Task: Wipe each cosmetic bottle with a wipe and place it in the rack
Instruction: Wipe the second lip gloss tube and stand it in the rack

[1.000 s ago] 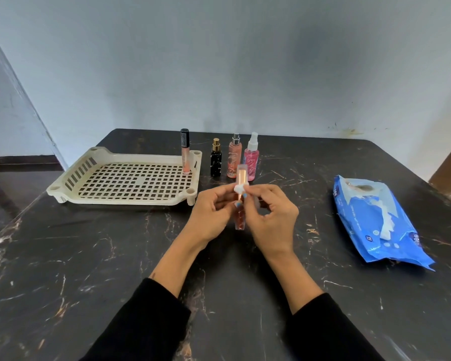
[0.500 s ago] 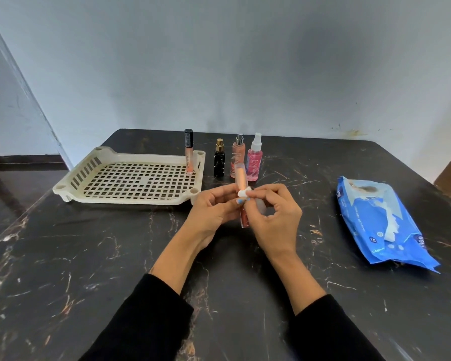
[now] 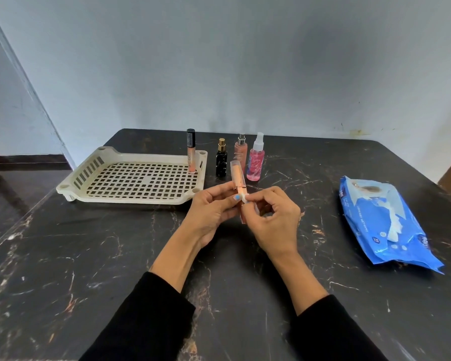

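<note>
Head view: the cream rack sits on the left with one tall tube standing in its corner. The left hand curls its fingers around a peach bottle held above the table. The right hand pinches a small white wipe against that bottle. A blue wipe pack lies on the right

Black marble-patterned bench carries a cream rack at left, three upright bottles just beside its right edge, and a blue wipes pack at right.
</note>
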